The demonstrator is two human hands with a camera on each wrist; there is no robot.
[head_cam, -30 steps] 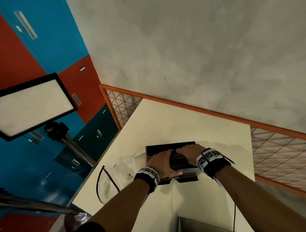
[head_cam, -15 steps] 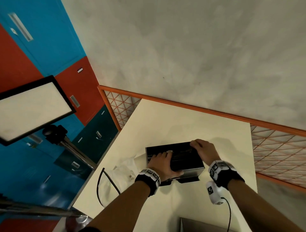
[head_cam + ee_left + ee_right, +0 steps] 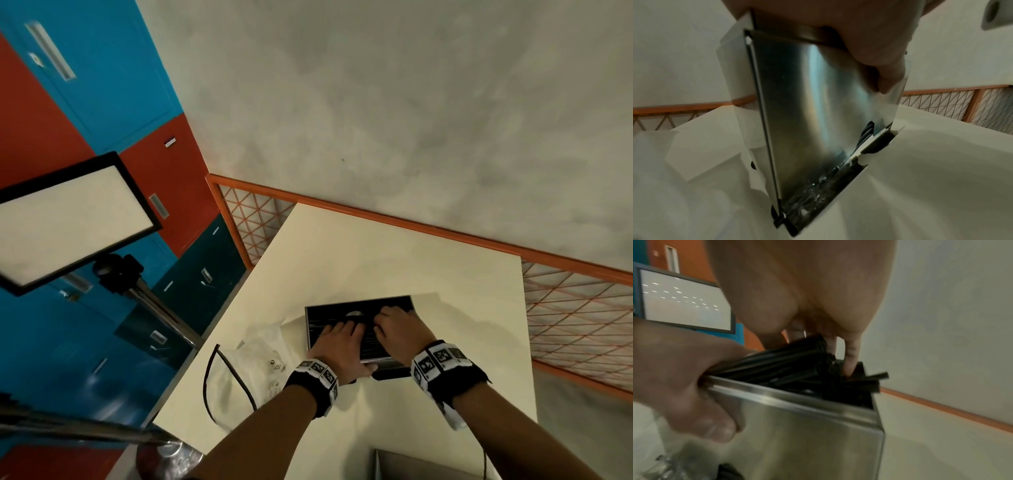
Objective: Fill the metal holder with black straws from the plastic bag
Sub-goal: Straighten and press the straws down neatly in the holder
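entry, near to far, as we find it.

left hand: lies on the near-left part of the metal holder. our fingers spread flat over the black straws, thumb hooked down the near steel wall. this grip matches the one half a second ago.

right hand: this is the change. half a second ago it held the holder's far right corner; now it has come back inward over the straws, beside the left hand. fingers reach down and press among the straw ends; the wrist view shows a fingertip pushed in at the right end. we judge it pressing, not pinching.

meaning for the task: we read this as tamping and levelling, so loading is likely near its end, with tidying left.

metal holder: an open-topped box of brushed steel, standing on the desk towards its right half. the black straws lie lengthwise and reach the rim; a few ends at the right jut up crooked over the edge.

plastic bag: clear, crumpled, flat on the desk just left of the holder. we cannot tell whether straws remain in it.

far: the desk's back edge and the wall behind.
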